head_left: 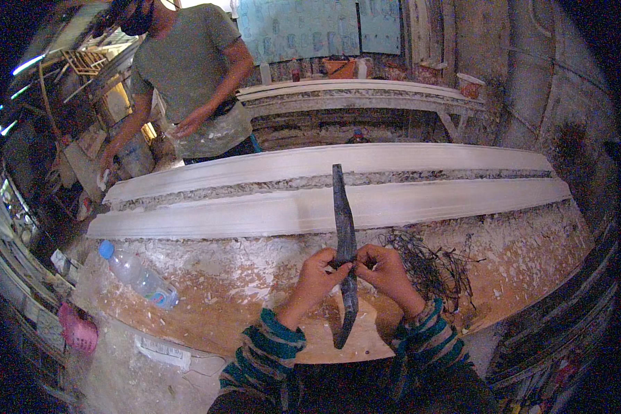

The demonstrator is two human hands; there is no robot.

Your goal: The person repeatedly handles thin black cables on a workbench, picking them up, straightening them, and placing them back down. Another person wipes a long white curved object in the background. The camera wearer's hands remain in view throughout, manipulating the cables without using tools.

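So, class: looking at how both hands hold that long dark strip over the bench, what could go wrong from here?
The dark strip, pinched only at its middle by the left hand and right hand, might swing into the white plaster moulding. Its near end could also snag the tangle of dark fibres.

Left hand point(316, 276) and right hand point(386, 270) close together, fingers pinched, forearms converging

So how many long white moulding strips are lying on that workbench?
2: the nearer moulding strip under the dark blade's tip, the farther moulding strip behind it. Others may be hidden.
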